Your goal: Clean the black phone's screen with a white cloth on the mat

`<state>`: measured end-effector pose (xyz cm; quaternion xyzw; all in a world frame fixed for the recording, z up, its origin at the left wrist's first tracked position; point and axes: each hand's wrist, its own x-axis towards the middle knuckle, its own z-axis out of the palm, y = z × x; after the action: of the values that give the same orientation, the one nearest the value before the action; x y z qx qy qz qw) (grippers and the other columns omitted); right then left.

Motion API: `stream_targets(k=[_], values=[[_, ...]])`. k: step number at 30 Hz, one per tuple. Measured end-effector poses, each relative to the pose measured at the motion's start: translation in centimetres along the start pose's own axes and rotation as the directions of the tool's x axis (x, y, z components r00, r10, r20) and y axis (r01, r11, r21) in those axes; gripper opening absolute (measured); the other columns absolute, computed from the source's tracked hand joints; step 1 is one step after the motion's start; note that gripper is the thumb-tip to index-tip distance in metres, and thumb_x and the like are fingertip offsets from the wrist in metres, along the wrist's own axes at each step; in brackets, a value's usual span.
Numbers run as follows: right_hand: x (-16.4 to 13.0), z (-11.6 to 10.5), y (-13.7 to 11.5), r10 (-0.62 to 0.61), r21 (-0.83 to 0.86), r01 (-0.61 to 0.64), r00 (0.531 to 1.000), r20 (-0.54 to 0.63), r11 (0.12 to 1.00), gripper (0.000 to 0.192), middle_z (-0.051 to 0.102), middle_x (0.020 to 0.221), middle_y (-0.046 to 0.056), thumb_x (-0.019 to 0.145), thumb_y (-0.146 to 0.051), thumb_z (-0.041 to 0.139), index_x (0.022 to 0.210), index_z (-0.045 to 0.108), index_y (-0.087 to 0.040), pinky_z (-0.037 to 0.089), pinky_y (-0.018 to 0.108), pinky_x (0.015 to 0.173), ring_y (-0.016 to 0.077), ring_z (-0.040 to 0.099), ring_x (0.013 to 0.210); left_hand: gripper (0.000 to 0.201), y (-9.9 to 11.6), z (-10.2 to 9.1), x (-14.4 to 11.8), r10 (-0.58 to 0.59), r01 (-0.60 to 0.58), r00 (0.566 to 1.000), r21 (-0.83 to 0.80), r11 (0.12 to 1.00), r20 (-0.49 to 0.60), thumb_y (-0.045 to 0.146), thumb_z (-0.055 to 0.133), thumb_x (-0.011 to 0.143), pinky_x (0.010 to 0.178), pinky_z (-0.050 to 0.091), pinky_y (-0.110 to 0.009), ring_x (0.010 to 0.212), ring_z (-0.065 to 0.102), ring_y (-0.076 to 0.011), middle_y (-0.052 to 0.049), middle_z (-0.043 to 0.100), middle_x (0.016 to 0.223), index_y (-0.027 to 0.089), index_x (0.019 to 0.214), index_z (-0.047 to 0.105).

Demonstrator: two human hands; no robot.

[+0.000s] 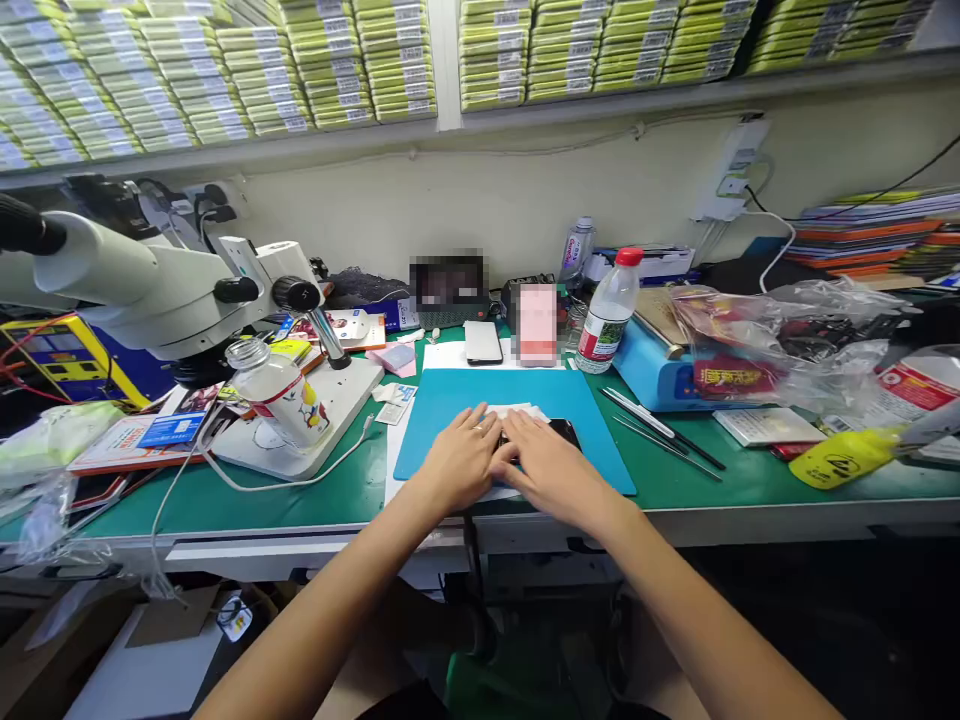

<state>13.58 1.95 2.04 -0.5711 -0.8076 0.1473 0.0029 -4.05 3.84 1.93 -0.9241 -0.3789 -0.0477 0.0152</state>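
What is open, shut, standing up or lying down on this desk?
Water bottle: upright, red cap on.
Small jar: tilted, lid on.
Dark phone: flat on blue mat, partly covered.
Left hand: flat, fingers extended.
Right hand: flat on phone.

The work mat [465, 395] is teal and the bench top [712, 490] is green. The water bottle [609, 312] has a red cap. The microscope [135, 285] is white with black knobs. The shelf boxes [330, 60] are yellow-green.
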Motion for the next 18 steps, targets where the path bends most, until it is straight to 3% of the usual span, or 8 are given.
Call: stream_targets(k=[3,6,9,13,16,18], values=[[0.4,1.2,-2.5,-0.017,-0.008,0.017,1.000,0.002,1.000,0.122,-0.009,0.153,-0.003,0.063,-0.091,-0.007,0.161,0.013,-0.022,0.016,0.040,0.145,0.0148,0.006,0.160,0.051,-1.0,0.0,-3.1,-0.029,0.029,0.999,-0.015,0.999,0.018,0.038,0.032,0.108,0.120,0.031,-0.054,0.149,0.027,-0.0339,-0.012,0.039,0.156,0.015,0.152,0.045],[-0.4,2.0,-3.6,-0.084,0.017,0.084,0.996,0.017,0.996,0.123,-0.016,0.151,-0.005,0.062,-0.090,-0.013,0.162,0.009,-0.022,0.017,0.041,0.144,0.0161,0.004,0.159,0.057,-0.7,0.4,-4.9,-0.051,0.052,0.999,-0.028,0.998,0.017,0.041,0.027,0.108,0.120,0.034,-0.051,0.151,0.024,-0.0304,-0.008,0.034,0.159,0.012,0.156,0.038],[-2.0,2.1,-3.0,-0.097,0.011,0.096,0.994,0.047,0.995,0.116,-0.019,0.150,-0.007,0.065,-0.088,-0.010,0.161,0.006,-0.024,0.017,0.042,0.144,0.0157,0.004,0.158,0.059,0.6,0.4,-5.2,-0.074,0.076,0.993,0.014,0.997,-0.087,0.045,0.035,0.106,0.118,0.037,-0.051,0.146,0.035,-0.0314,-0.014,0.045,0.151,0.006,0.147,0.049],[-4.3,1.8,-0.2,-0.026,-0.091,0.032,0.998,0.063,0.995,0.108,-0.015,0.150,-0.010,0.071,-0.085,-0.004,0.160,0.010,-0.026,0.024,0.043,0.141,0.0139,0.007,0.157,0.058,2.5,-0.7,-3.5,-0.088,0.079,0.977,-0.055,0.995,-0.196,0.049,0.031,0.106,0.118,0.037,-0.051,0.144,0.040,-0.0306,-0.015,0.048,0.148,0.008,0.139,0.058],[-5.1,1.7,1.9,-0.033,-0.192,0.015,0.996,-0.088,0.981,0.093,-0.008,0.153,-0.010,0.080,-0.078,0.004,0.159,0.009,-0.031,0.036,0.032,0.137,0.0065,0.011,0.155,0.066,3.5,-1.3,-0.8,0.047,-0.073,0.990,-0.201,0.977,-0.131,0.055,0.027,0.107,0.124,0.028,-0.043,0.150,0.029,-0.0263,-0.011,0.037,0.158,0.010,0.151,0.045],[-4.9,1.6,2.7,-0.067,-0.227,0.021,0.979,-0.195,0.974,0.083,-0.003,0.153,-0.009,0.085,-0.071,0.009,0.159,0.009,-0.034,0.037,0.024,0.138,0.0021,0.010,0.154,0.068,3.8,-1.5,1.2,0.092,-0.120,0.990,-0.306,0.945,-0.102,0.057,0.030,0.106,0.127,0.020,-0.039,0.151,0.027,-0.0253,-0.011,0.034,0.159,0.008,0.150,0.046]])
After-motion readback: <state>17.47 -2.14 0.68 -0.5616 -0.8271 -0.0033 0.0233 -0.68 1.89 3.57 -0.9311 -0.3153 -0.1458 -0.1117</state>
